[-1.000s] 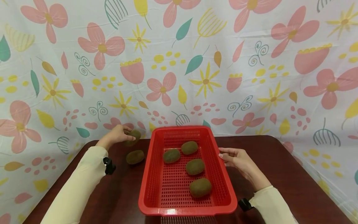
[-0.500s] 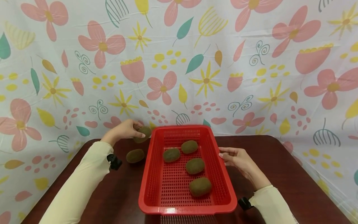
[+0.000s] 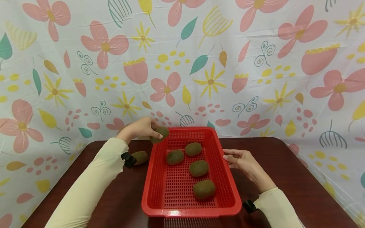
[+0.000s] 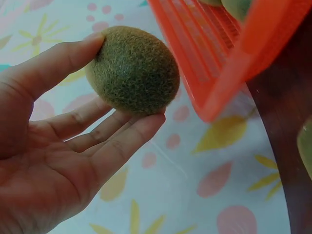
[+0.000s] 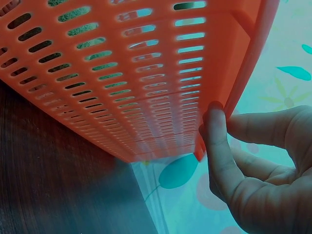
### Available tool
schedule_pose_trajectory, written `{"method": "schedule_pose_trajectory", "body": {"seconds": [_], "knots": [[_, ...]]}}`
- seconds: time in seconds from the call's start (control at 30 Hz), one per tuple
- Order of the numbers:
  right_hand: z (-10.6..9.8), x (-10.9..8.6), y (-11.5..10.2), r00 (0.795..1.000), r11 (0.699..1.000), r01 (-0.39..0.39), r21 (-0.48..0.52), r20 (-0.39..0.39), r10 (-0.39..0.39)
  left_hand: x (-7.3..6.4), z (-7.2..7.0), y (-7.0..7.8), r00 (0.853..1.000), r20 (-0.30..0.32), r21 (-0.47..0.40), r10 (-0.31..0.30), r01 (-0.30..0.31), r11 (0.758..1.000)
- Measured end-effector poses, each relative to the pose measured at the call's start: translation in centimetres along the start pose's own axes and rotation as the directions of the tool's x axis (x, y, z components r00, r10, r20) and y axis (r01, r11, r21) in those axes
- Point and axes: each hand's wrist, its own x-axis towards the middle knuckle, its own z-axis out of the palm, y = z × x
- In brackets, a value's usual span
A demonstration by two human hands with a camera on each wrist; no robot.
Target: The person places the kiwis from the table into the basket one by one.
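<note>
My left hand (image 3: 142, 127) holds a brown, fuzzy kiwi (image 3: 159, 134) above the far left corner of the red plastic basket (image 3: 191, 212). In the left wrist view the thumb and fingertips pinch this kiwi (image 4: 136, 70), off to one side of the basket's rim (image 4: 214, 97). My right hand (image 3: 242, 162) is at the basket's right side; the right wrist view has its fingers (image 5: 217, 141) and thumb gripping the rim edge over the slotted wall (image 5: 122, 87). Several kiwis (image 3: 199, 168) lie inside the basket. One more kiwi (image 3: 140, 157) rests on the table, left of the basket.
The dark brown table (image 3: 268, 152) extends on both sides of the basket. Behind it hangs a white cloth (image 3: 182, 69) printed with flowers and leaves. Black wrist cameras (image 3: 129, 160) are strapped over the cream sleeves (image 3: 91, 180).
My left hand has carried its kiwi rightward and up, from over the table's far left to the basket's far left corner. The right hand and the basket stay in place.
</note>
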Motion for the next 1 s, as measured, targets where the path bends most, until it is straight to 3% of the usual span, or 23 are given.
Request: {"method": "schedule_pose_trajectory", "body": {"seconds": [0.2, 0.33, 0.67, 0.8, 1.0], "knots": [[0.0, -0.1, -0.1, 1.000, 1.000, 0.004, 0.008, 0.006, -0.004, 1.0, 0.8, 2.4, 0.997, 0.054, 0.098, 0.049, -0.055, 0.994], [0.1, -0.1, -0.1, 1.000, 1.000, 0.011, 0.009, 0.008, -0.011, 1.9, 1.8, 3.7, 0.990, 0.126, 0.119, 0.063, -0.078, 0.990], [0.0, 0.1, 0.0, 1.000, 1.000, -0.007, -0.001, -0.011, 0.007, 3.1, 5.2, 5.8, 0.953, 0.299, 0.149, 0.048, -0.096, 0.984], [0.0, 0.1, 0.1, 1.000, 1.000, -0.003, -0.010, -0.006, 0.003, 3.3, 6.5, 6.3, 0.937, 0.345, 0.188, 0.046, -0.117, 0.975], [0.1, 0.0, -0.1, 1.000, 1.000, -0.003, -0.008, 0.000, 0.003, 3.3, 8.0, 6.5, 0.917, 0.398, 0.218, 0.004, -0.099, 0.971]]}}
